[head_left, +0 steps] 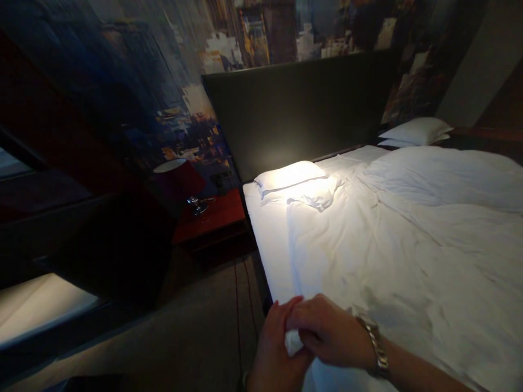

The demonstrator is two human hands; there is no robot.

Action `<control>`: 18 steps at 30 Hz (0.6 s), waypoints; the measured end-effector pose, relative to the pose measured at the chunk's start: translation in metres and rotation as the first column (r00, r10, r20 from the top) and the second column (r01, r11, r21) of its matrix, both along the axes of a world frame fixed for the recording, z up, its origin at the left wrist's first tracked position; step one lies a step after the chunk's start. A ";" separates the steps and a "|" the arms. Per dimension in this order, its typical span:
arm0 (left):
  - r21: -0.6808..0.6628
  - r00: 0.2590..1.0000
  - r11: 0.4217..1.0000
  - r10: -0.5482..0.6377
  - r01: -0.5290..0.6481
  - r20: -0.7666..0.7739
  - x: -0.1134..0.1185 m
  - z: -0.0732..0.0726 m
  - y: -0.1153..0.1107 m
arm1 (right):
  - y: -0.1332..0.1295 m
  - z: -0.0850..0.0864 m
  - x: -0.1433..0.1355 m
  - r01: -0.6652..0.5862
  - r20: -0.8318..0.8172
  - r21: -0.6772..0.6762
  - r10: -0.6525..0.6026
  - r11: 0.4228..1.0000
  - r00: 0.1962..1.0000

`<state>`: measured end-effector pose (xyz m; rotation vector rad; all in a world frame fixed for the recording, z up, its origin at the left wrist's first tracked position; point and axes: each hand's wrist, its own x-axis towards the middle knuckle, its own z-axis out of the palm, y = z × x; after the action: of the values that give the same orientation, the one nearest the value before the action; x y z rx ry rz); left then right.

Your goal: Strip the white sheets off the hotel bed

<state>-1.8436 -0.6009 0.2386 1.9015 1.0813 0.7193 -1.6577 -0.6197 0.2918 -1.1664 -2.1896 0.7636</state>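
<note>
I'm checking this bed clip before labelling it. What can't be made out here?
- Left hand: wrist cut off by the bottom edge.
- Sheet between both hands: grip hidden by the right hand.
- Lamp and nightstand: too dark for detail.
- Wall mural: blurred.
- Far pillows: partly hidden behind the duvet.

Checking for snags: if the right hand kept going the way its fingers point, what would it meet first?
The right hand points left, straight into the left hand, already touching it over a pinched fold of white sheet.
</note>
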 end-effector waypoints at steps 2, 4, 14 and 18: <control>-0.102 0.994 0.993 -0.057 0.066 0.088 -0.001 0.038 0.020 | 0.019 0.033 -0.006 0.023 -0.075 0.077 -0.017 0.997 0.997; -0.148 0.983 0.987 -0.035 0.062 0.178 -0.021 0.072 0.048 | 0.043 0.050 -0.001 0.108 -0.135 0.146 -0.089 0.983 0.987; 0.072 0.784 0.909 0.311 -0.411 0.537 -0.216 0.176 0.259 | 0.188 -0.065 -0.081 0.416 0.474 -0.137 -0.310 0.899 0.824; 0.075 0.643 0.694 0.616 -0.717 0.455 -0.305 0.181 0.348 | 0.214 -0.055 -0.044 0.679 0.457 -0.013 -0.600 0.734 0.657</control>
<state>-2.1485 -0.2529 0.4199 1.3907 1.4873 1.6674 -1.7018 -0.4056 0.2371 -2.2240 -1.7893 0.4131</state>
